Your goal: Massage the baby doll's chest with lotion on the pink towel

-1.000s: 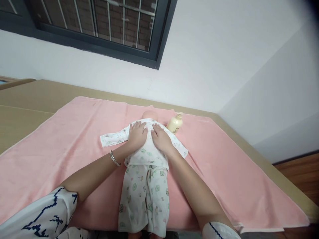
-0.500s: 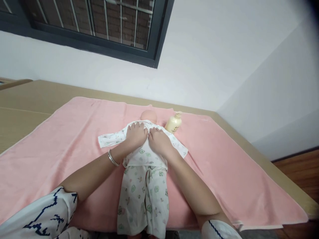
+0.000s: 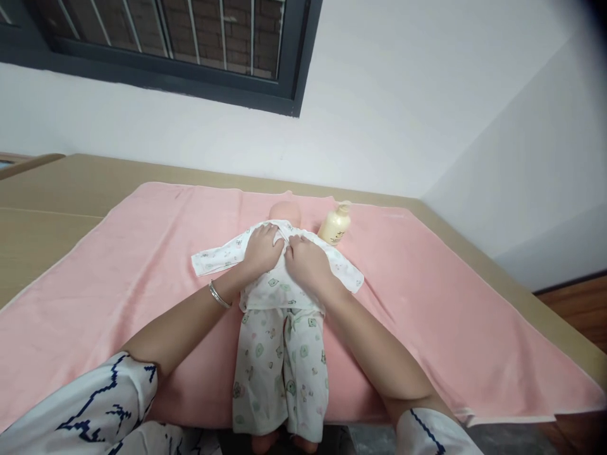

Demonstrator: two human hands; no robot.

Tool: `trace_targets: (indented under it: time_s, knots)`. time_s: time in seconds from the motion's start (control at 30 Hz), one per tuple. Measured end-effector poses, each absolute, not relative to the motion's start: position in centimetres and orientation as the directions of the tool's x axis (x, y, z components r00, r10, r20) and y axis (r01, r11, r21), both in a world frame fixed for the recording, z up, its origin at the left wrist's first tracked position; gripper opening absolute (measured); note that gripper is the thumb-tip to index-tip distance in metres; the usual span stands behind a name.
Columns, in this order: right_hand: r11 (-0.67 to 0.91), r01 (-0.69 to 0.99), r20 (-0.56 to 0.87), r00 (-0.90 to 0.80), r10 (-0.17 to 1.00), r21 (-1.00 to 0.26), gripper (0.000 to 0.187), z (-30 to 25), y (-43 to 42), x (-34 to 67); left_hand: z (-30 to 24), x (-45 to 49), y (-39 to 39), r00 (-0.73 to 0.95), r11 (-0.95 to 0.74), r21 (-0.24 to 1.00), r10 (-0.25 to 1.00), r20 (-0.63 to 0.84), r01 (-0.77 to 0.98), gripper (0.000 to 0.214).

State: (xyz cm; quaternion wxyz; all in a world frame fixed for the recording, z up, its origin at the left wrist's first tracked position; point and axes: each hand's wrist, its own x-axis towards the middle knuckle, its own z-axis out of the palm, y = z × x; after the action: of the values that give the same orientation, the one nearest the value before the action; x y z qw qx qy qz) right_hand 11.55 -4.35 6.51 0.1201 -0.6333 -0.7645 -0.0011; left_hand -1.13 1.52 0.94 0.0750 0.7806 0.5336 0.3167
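A baby doll (image 3: 285,211) lies along the pink cloth, its head at the far end and its bare feet at the near edge. It wears a white long-sleeved baby shirt (image 3: 279,292) and matching printed trousers (image 3: 303,366). On the upper chest, my left hand (image 3: 263,251) has its fingers closed on the shirt front, left of the middle. My right hand (image 3: 307,262) is closed on the shirt just across from it, its fingers curled near the neckline. Both sleeves spread outward. My fingertips are partly hidden in the folds.
A pale yellow pump bottle (image 3: 336,225) stands on the cloth, right of the doll's head. The pink cloth (image 3: 427,316) covers much of a wooden table (image 3: 57,189). Behind it rise a white wall (image 3: 370,126) and a dark-framed window (image 3: 289,95).
My fingers have gone from lying more spread on the chest to curling into the shirt near its neckline. The view has shifted slightly.
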Motion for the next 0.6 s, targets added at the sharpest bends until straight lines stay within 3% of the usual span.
trace_targets:
  time_s: [0.2, 0.4, 0.6]
  knots:
    - [0.157, 0.964, 0.166, -0.122, 0.979, -0.215, 0.038, 6.2, -3.6, 11.8, -0.8, -1.0, 1.9, 0.169, -0.438, 0.490, 0.849, 0.501, 0.754, 0.044]
    - [0.248, 0.909, 0.241, -0.171, 0.955, -0.336, 0.048, 3.9, -0.6, 13.7, -0.8, -1.0, 2.0, 0.185, -0.427, 0.472, 0.860, 0.476, 0.771, 0.046]
    - [0.257, 0.896, 0.272, -0.162, 0.949, -0.363, 0.051, 3.1, -0.2, 13.9, -0.6, -1.0, 1.9, 0.172, -0.431, 0.477, 0.853, 0.493, 0.766, 0.045]
